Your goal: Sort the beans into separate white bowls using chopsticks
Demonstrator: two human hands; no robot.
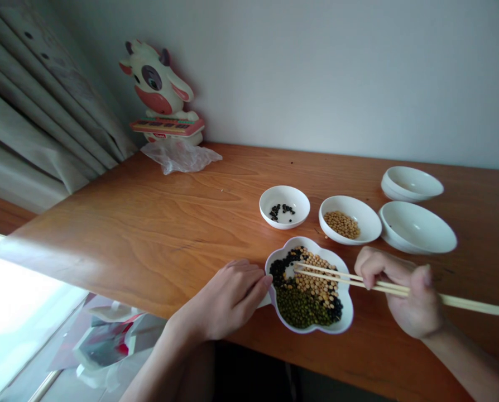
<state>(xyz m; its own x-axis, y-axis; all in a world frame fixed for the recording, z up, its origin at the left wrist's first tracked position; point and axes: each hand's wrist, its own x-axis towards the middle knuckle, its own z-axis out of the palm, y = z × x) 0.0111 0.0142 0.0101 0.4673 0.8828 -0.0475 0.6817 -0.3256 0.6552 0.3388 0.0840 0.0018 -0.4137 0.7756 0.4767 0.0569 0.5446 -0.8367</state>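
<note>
My right hand (412,296) is closed around a pair of wooden chopsticks (469,303). Their tips dip into a white flower-shaped dish (347,314), touching down by a small bare patch among the beans. Whether a bean sits between the tips I cannot tell. The dish holds black beans (279,273), yellow soybeans (316,273) and green mung beans (302,307), lying partly mixed. My left hand (228,296) grips the dish's short handle (265,302) at its left side, thumb against the rim.
Behind the dish stand a white bowl with black beans (284,219) and one with soybeans (369,223). Two more white bowls (417,226) (412,187) sit at the right. A cow toy keyboard (161,95) and clear plastic bag (185,157) lie at the back left. The table edge (119,298) is near.
</note>
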